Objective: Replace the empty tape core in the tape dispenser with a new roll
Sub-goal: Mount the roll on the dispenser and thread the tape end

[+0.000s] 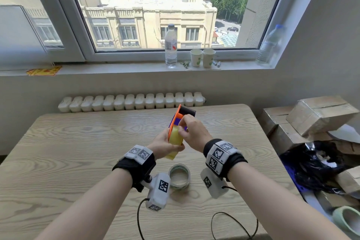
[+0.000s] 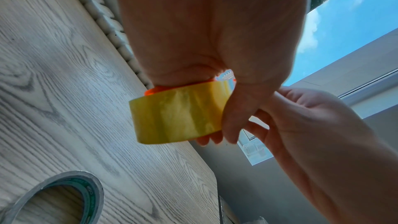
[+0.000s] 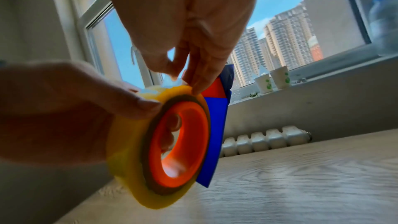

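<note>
My left hand [image 1: 165,145] holds the orange and blue tape dispenser [image 1: 178,117] up above the wooden table [image 1: 78,152]. A full yellow tape roll [image 1: 175,136] sits on its orange hub [image 3: 193,125]. The left thumb [image 3: 137,103] presses on the roll's outer face [image 2: 178,113], and fingers show through the hub. My right hand [image 1: 184,127] reaches to the top of the roll, where thumb and forefinger pinch the clear loose tape end [image 3: 172,78]. The empty tape core [image 1: 179,178] lies flat on the table below the hands, and appears again as the empty core [image 2: 64,198] in the left wrist view.
A radiator [image 1: 132,101] runs behind the table's far edge. A water bottle [image 1: 171,46] and two paper cups [image 1: 202,57] stand on the windowsill. Cardboard boxes [image 1: 319,117] and a black bag [image 1: 315,165] crowd the right side. Wrist-camera cables [image 1: 233,224] trail over the near table.
</note>
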The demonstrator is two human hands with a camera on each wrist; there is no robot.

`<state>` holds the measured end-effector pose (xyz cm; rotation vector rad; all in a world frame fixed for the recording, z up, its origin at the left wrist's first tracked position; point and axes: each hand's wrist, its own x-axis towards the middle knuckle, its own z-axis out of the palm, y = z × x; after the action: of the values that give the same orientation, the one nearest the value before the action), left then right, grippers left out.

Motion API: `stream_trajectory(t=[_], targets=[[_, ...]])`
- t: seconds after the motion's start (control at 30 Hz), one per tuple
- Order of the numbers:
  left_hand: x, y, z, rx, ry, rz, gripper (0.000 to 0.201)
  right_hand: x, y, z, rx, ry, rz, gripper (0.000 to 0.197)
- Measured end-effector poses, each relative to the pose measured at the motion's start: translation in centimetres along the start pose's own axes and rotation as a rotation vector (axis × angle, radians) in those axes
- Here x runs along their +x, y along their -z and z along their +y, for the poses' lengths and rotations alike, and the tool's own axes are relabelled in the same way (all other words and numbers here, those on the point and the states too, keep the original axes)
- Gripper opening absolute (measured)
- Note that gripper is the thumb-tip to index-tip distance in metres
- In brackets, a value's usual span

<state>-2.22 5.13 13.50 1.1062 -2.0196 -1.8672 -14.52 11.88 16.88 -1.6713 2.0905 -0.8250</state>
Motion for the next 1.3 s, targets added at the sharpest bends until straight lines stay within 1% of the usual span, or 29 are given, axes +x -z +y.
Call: stream_trajectory(t=[0.27, 0.5, 0.57, 0.67, 0.77, 0.8, 0.93, 1.0, 1.07, 1.1, 1.17, 1.3], targets=[[-0.4, -0.2, 0.2, 0.009, -0.009, 0.010, 0.050, 0.5, 0.7, 0.1, 0.036, -0.088, -0.007, 0.013], [-0.2, 0.3, 0.6, -0.022, 0.034, 0.079, 0.035, 1.2, 1.9, -0.6, 0.033, -0.042, -0.008, 0.010], [-0.2, 0.5, 0.8, -0.036, 0.035, 0.070, 0.031, 1.4, 2.0, -0.6, 0.043, -0.050, -0.001, 0.010], [-0.4, 0.6, 1.1, -0.041, 0.039, 0.032, 0.032, 1.5, 2.1, -0.4, 0.056, -0.075, 0.010, 0.010], [-0.5, 0.3, 1.1, 0.002, 0.024, 0.042, 0.009, 1.5, 2.0, -0.6, 0.054, -0.089, -0.011, 0.011], [-0.5, 0.2, 1.0, 0.013, 0.016, 0.049, 0.008, 1.5, 2.1, -0.6, 0.054, -0.087, -0.012, 0.012], [-0.3, 0.1, 0.6, -0.019, 0.028, 0.089, 0.021, 2.0, 2.4, -0.3, 0.093, -0.094, 0.004, 0.011], [-0.3, 0.1, 0.6, -0.033, 0.027, 0.086, 0.019, 2.1, 2.6, -0.3, 0.101, -0.110, 0.007, 0.010], [-0.4, 0.2, 0.7, -0.037, 0.035, 0.050, 0.011, 2.2, 2.9, -0.2, 0.115, -0.122, 0.021, 0.008], [-0.3, 0.3, 0.7, -0.049, 0.039, 0.038, 0.011, 2.3, 3.0, -0.2, 0.122, -0.127, 0.025, 0.006], [0.0, 0.5, 0.6, -0.041, 0.042, 0.029, 0.018, 2.3, 3.2, -0.2, 0.125, -0.135, 0.019, 0.004], [0.5, 0.4, 0.5, -0.001, 0.032, 0.043, 0.016, 2.4, 3.7, -0.2, 0.153, -0.125, 0.046, 0.005]])
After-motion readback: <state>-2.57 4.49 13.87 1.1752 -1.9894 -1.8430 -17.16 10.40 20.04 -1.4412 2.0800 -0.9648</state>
